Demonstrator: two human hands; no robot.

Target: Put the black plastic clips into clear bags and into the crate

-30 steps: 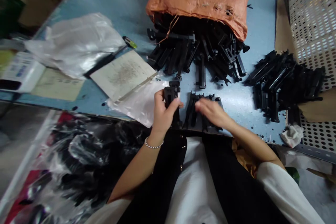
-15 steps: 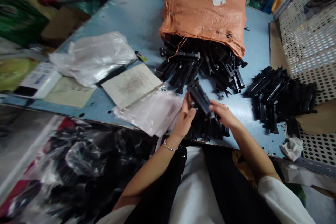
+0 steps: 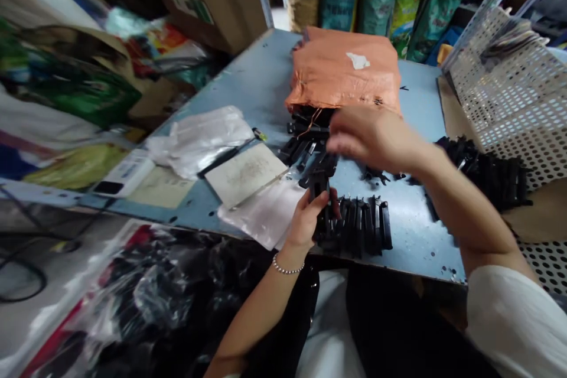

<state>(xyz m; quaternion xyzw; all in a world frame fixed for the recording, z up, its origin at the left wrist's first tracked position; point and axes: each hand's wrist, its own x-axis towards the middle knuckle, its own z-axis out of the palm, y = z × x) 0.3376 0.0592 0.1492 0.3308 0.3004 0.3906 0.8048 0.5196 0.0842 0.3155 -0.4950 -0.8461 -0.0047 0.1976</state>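
A black plastic part [image 3: 319,186], judged light and stiff and best held by its narrow body, is clamped near-upright between thumb and fingers of the left hand [image 3: 305,221], just above a row of like parts [image 3: 354,227] on the blue table [image 3: 411,242]. The right hand [image 3: 376,139], fingers loosely together and apparently empty, is raised over a pile [image 3: 310,150] spilling from an orange sack [image 3: 343,68].

Left hand [image 3: 305,220] grips a black plastic part [image 3: 319,185]; right hand [image 3: 376,139] hovers empty.
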